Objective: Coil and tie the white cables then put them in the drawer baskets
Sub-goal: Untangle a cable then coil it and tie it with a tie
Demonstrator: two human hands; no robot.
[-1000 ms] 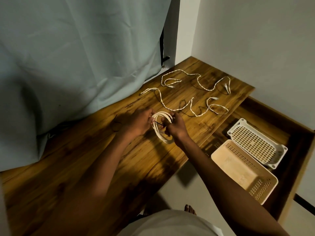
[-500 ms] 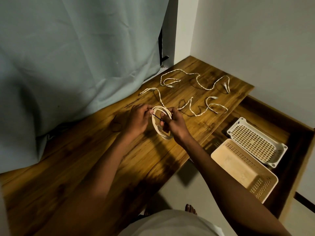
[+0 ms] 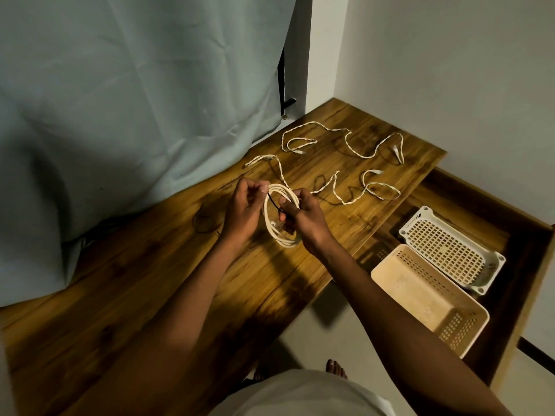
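Now the coil (image 3: 280, 219) has lifted slightly off the desk (image 3: 156, 265), both hands higher than a second ago. The left hand (image 3: 244, 210) pinches one end of the black tie (image 3: 274, 204), the right hand (image 3: 301, 217) the other and the coil; tying looks underway. Beyond the grip lie two loose cables (image 3: 345, 139); right of it, two baskets (image 3: 495, 265) wait unobstructed.

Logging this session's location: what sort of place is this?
Probably a room corner in a home. A wooden desk stands against a plain wall beside a pale curtain, with an open drawer holding two plastic baskets. The person is barefoot.
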